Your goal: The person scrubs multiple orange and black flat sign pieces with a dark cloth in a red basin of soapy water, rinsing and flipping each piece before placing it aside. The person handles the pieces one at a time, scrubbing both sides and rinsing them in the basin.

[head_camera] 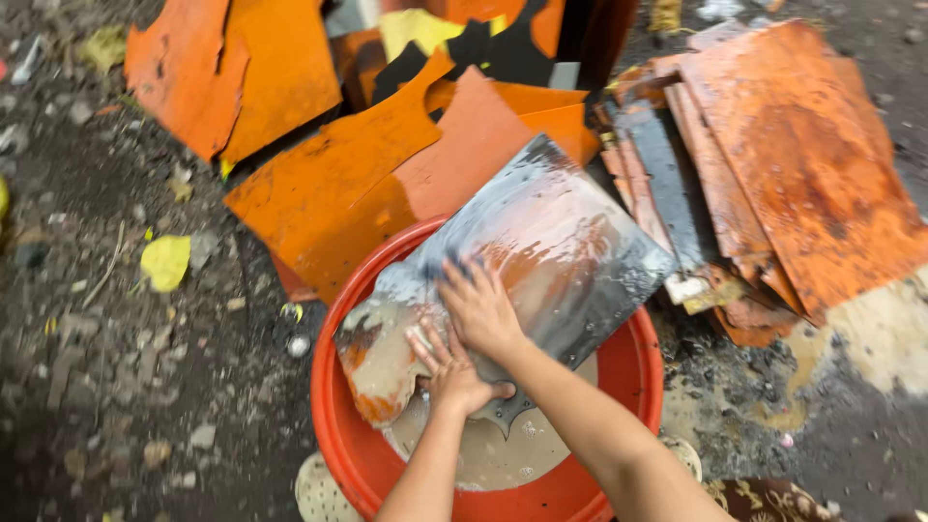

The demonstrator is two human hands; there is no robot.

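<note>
Both forearms reach in from the lower edge. The right hand (480,307) lies flat, fingers spread, pressed on the wet grey-and-orange flat sheet (522,266). The left hand (454,372) grips the sheet's lower edge, fingers curled over it. The sheet rests tilted across the rim of the red round plastic tub (333,425) of muddy water, standing on the littered ground beside a stack of orange sheets (793,145).

Both hands press on a big wet sheet (522,261) that leans over a red tub (338,425) of muddy water. The left hand (454,372) grips its lower edge. The right hand (480,309) lies flat on top. Orange sheets (802,155) lie piled nearby.
</note>
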